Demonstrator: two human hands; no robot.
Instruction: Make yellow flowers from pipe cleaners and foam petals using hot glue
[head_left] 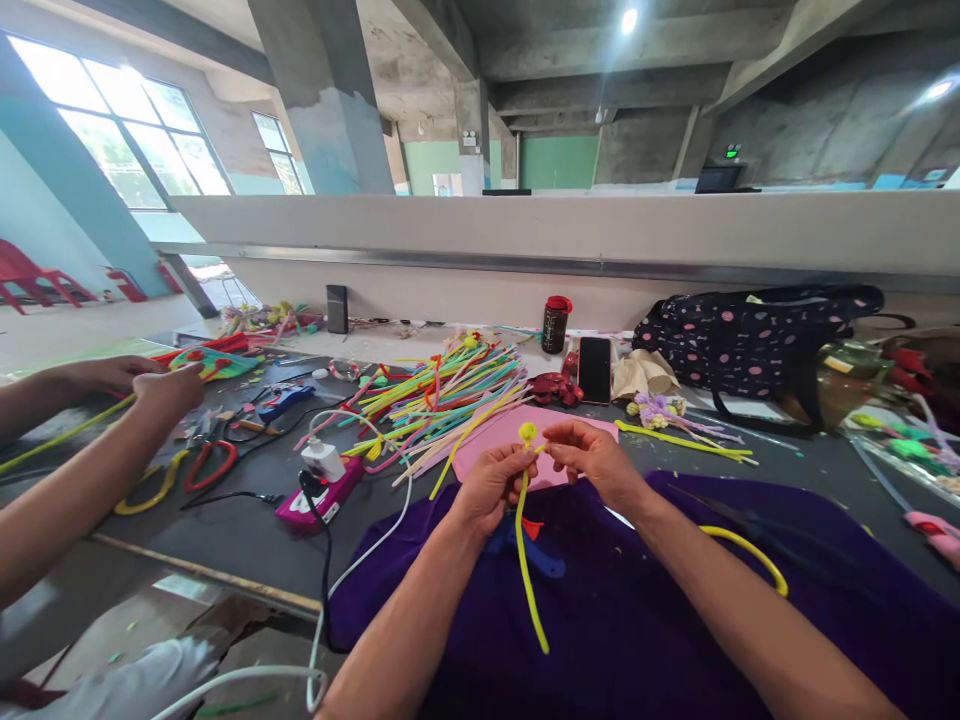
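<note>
Beneath a yellow ball (528,431), pipe cleaner (527,575) in left hand's (491,488) pinched grip, short end (540,451) in right hand's (598,462)

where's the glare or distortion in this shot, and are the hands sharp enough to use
In the head view, the window is blown out and a ceiling light flares; also in the head view, the pillar leans, as wide-angle distortion might make it; in that same head view, the left hand and yellow stem look readable, while the purple cloth is dark.

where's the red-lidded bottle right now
In the head view, the bottle stands just right of centre, in front of the white partition, beyond the right hand and just left of the phone.
</note>
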